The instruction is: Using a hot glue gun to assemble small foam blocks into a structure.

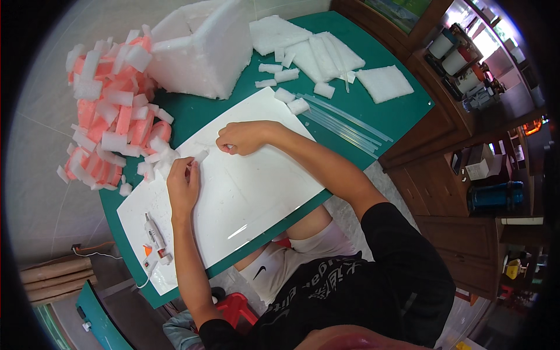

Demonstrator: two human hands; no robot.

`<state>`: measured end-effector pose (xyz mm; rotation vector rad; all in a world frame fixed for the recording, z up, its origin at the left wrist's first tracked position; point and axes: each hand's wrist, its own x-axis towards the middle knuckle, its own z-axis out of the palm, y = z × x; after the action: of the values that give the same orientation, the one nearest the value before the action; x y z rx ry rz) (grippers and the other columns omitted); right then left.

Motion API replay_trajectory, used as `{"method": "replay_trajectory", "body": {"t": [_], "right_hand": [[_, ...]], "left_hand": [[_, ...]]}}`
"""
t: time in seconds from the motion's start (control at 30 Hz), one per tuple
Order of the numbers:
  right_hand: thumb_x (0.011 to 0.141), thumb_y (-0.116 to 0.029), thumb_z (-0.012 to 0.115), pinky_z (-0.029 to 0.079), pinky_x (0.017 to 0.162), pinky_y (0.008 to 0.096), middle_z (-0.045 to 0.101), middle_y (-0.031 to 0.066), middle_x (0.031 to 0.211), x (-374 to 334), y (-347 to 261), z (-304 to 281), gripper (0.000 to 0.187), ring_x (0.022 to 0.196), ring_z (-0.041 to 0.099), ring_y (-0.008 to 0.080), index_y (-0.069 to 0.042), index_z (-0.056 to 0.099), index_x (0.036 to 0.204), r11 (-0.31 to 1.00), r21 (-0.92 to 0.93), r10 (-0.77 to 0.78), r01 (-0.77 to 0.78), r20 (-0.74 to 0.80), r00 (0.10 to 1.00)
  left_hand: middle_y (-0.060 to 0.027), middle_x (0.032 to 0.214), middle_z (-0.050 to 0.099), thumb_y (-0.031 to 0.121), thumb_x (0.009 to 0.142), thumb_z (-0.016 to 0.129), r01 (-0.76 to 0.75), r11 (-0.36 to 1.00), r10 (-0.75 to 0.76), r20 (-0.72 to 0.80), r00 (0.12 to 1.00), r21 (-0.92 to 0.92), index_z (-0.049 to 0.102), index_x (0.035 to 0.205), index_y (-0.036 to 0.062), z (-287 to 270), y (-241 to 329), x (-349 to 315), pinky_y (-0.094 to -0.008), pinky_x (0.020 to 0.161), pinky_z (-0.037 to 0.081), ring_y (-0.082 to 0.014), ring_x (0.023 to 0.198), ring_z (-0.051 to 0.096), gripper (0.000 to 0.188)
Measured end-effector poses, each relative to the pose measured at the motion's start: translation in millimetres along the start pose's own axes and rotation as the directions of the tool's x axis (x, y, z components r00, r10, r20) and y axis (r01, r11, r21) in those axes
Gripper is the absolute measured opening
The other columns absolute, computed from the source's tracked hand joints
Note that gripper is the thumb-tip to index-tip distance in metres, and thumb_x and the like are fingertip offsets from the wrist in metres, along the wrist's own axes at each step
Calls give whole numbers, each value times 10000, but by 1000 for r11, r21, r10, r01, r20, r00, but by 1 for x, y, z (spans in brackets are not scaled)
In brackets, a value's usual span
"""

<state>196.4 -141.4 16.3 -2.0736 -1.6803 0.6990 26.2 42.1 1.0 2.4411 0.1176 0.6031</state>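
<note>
over the green table [385,55] now: holding left hand [184,179] and right hand [246,137] curled either side of a small white scrap [202,155]; gripping anything? cannot tell!

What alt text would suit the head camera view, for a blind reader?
A person's left hand and right hand are close together over a white board on a green table. Pink and white foam pieces are piled at left beside a white box; clear sticks lie at right, a glue gun by the left forearm.
</note>
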Motion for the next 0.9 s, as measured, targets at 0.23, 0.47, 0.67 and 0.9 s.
{"method": "replay_trajectory", "body": {"t": [0.23, 0.47, 0.67, 0.9], "right_hand": [[856, -89, 572, 420, 890, 371, 558, 84, 1031, -4, -3, -2, 99, 1067, 501, 272, -100, 570, 954, 999, -27, 19, -18, 17, 1000], [834, -109, 626, 425, 885, 369, 557, 80, 1034, -8, 1, 1, 114, 1072, 497, 263, -103, 582, 939, 1000, -27, 1, 0, 43, 999], [808, -116, 665, 444, 858, 349, 577, 68, 979, -10, 8, 2, 76, 1014, 525, 246, -91, 618, 862, 995, 88, -52, 57, -51, 997], [845, -94, 657, 497, 732, 299, 646, 57, 852, 5, 38, 8, 131, 804, 612, 170, -60, 624, 967, 938, 279, -154, 206, -196, 968]], "left_hand": [[-132, 830, 601, 60, 906, 622, -17, 1000, 17, 3, 1000, 6, 640, 977, -30, 1, -1, 1, -304, 617, 465, -215, 651, 566, 117], [-132, 827, 601, 58, 907, 620, -28, 1000, 28, -6, 1000, -6, 641, 981, -32, 2, -2, -1, -305, 608, 462, -215, 649, 565, 118], [-133, 820, 599, 57, 909, 619, 17, 999, -18, 23, 1000, 29, 644, 986, -32, 1, 3, 1, -303, 617, 464, -213, 655, 567, 120], [-144, 836, 614, 63, 901, 626, 2, 1000, -2, -15, 1000, 13, 644, 974, -24, 0, -7, -3, -320, 638, 477, -235, 682, 590, 116]]}}
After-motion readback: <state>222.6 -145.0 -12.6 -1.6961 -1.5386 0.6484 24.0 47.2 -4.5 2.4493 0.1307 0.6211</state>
